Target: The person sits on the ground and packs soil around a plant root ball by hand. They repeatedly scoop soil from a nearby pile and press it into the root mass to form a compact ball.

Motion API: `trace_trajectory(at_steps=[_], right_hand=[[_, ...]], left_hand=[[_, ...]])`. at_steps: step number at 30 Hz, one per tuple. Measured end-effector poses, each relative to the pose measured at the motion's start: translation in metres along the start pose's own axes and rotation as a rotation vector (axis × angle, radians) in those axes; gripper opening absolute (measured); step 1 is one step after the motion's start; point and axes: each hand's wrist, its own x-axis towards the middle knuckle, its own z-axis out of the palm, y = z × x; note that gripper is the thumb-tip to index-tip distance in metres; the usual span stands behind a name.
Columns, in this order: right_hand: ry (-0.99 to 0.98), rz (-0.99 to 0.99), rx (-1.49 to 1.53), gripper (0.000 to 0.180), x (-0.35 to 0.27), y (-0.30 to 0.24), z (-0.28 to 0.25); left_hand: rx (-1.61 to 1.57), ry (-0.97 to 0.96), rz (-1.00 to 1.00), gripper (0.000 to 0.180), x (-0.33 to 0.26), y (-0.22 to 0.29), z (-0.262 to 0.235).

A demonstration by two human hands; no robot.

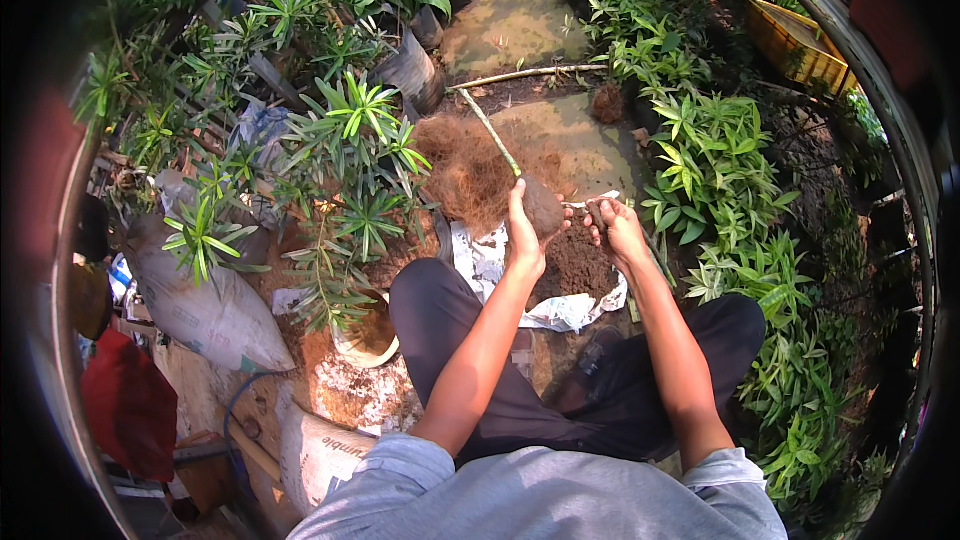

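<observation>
Brown soil-wrapped stem ball (543, 208) clasped in left grip (524, 236); right grip (617, 225) pinching soil; press evenly, below over heap.

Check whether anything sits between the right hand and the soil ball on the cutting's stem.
Nothing visible does. The left hand grips the brown rounded soil ball, and the right hand hovers just beside it, only open air between, above the dark soil heap.

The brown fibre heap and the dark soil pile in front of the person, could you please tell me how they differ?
The fibre heap is reddish brown and stringy; the soil pile is dark brown and crumbly. The fibre heap lies on the bare ground, farther from the person, while the soil pile sits on crumpled white paper near the knees. The left hand is beside the fibre heap; the right hand is above the soil pile. Both are loose heaps.
</observation>
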Motion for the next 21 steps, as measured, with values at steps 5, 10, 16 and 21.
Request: trace_trajectory(at_steps=[5,10,16,21], right_hand=[[0.074,0.058,0.200,0.022,-0.007,-0.017,0.026],[0.011,-0.005,0.102,0.026,-0.005,-0.007,0.020],[0.037,-0.039,0.014,0.027,-0.003,-0.002,0.017],[0.017,-0.030,0.125,0.031,-0.009,-0.015,0.032]], left_hand=[[0.027,0.031,0.015,0.058,0.009,-0.002,-0.013],[0.019,0.054,0.003,0.057,0.014,-0.001,-0.018],[-0.036,-0.013,-0.044,0.059,0.012,-0.002,-0.018],[-0.182,-0.029,-0.050,0.069,0.001,0.004,-0.010]])
